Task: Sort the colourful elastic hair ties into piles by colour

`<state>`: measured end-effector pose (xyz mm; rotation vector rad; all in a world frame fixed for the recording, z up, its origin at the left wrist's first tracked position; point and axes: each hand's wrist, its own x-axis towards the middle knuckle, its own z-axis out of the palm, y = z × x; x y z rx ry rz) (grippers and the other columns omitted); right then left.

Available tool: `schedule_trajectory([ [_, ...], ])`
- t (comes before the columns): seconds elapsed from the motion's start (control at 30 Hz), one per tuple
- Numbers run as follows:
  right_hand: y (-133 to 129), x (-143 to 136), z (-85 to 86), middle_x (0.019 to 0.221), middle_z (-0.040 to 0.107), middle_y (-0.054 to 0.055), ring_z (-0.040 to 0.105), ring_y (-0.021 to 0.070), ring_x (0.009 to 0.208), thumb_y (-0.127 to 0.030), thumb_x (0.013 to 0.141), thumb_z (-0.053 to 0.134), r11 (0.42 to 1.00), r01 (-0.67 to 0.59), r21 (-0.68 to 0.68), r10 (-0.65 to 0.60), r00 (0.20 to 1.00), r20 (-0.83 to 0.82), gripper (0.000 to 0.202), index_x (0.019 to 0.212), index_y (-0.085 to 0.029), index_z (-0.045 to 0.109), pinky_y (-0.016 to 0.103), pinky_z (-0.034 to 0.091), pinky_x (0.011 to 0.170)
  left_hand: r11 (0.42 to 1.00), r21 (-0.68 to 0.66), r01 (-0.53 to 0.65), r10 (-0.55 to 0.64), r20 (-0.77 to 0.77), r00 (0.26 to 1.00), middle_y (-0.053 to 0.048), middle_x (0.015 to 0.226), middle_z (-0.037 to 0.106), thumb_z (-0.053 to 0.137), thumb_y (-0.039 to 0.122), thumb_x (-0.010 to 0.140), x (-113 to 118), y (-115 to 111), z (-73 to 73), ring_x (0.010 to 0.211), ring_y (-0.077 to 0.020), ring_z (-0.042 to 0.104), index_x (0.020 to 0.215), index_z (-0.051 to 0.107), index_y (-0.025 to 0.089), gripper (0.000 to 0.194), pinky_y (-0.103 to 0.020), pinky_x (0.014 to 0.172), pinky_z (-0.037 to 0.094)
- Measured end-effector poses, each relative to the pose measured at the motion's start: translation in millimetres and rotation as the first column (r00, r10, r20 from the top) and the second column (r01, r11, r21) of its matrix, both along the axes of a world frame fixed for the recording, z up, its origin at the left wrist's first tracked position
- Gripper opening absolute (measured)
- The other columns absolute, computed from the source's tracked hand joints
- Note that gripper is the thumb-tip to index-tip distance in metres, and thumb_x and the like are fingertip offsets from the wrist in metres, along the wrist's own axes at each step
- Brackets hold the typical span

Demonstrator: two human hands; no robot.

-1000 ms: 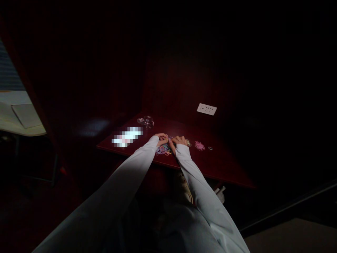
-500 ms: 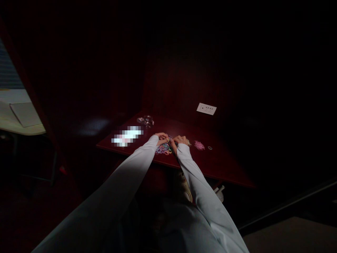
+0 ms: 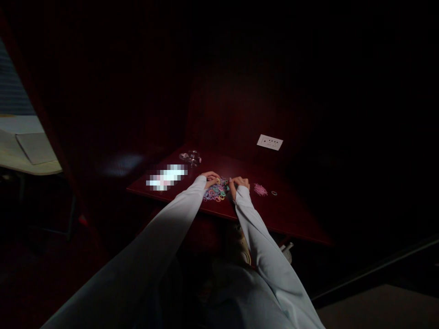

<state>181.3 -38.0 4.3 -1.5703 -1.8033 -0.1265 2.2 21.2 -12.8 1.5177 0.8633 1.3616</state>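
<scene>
Head view: a loose pile of small coloured bands (image 3: pixel 215 193), lilac, pink, green, orange and yellow among them, lies near the front edge of a dark red table (image 3: pixel 284 212), between the person's two hands. At the upper left side of the pile is the left hand (image 3: pixel 210 177), its fingers curled and partly closed, with a yellow band (image 3: pixel 218 181) at the fingertips; whether that band is pinched or only touched cannot be told. At the right side of the pile is the right hand (image 3: pixel 239 182), fingers bent downward and thumb near the forefinger; it is too small and dim to tell whether it has hold of anything. To the right of the pile, just past the right hand, sits a separate heap of pink bands (image 3: pixel 260 189), and farther right of the pile lies a single pale ring (image 3: pixel 274 193). Beyond the pile, to the left, stand a clear container (image 3: pixel 195 158) and a small pale piece (image 3: pixel 184 156) beside it. Left of the pile is a bright, pixelated patch (image 3: pixel 166 177). Beyond the pile and to its right, a white socket plate (image 3: pixel 270 142) is set in the dark panel. Well left of the pile, a white box (image 3: pixel 32 147) rests on another table (image 3: pixel 30 167).
</scene>
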Motion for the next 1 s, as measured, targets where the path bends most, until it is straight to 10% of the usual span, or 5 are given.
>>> schedule_trajectory([
  [0.33,10,55,1.6,0.096,0.070,0.010,0.050,0.0287,0.101,-0.043,0.104,0.038,0.867,0.499,0.011,-0.497,0.864,-0.078,0.044,0.093,-0.022,0.076,0.043,0.030,0.090,0.982,0.006,-0.191,0.191,-0.033,0.981,-0.002,0.078,0.075,0.077,0.017,0.070,-9,-6,6.6,0.075,-0.0161,0.064,0.078,0.073,0.019,0.009,-0.026,0.074,0.051],
  [0.77,-1,57,2.8,0.120,0.067,0.015,0.047,0.0337,0.116,-0.045,0.104,0.042,0.893,0.450,0.011,-0.446,0.880,0.167,0.044,0.107,-0.023,0.080,0.047,0.027,0.099,0.940,0.068,-0.336,0.342,-0.245,0.907,0.002,0.073,0.070,0.081,0.020,0.070,-10,-18,15.0,0.075,-0.0166,0.061,0.071,0.075,0.024,0.007,-0.032,0.089,0.049],
  [1.0,-5,48,11.8,0.129,0.063,0.014,0.047,0.0346,0.123,-0.045,0.100,0.048,0.886,0.459,-0.058,-0.459,0.888,0.027,0.040,0.120,-0.024,0.077,0.052,0.029,0.106,0.957,0.050,-0.286,0.288,-0.280,0.916,-0.001,0.085,0.078,0.079,0.034,0.077,-11,-22,17.0,0.081,-0.0175,0.066,0.078,0.080,0.023,0.011,-0.032,0.089,0.051],
])
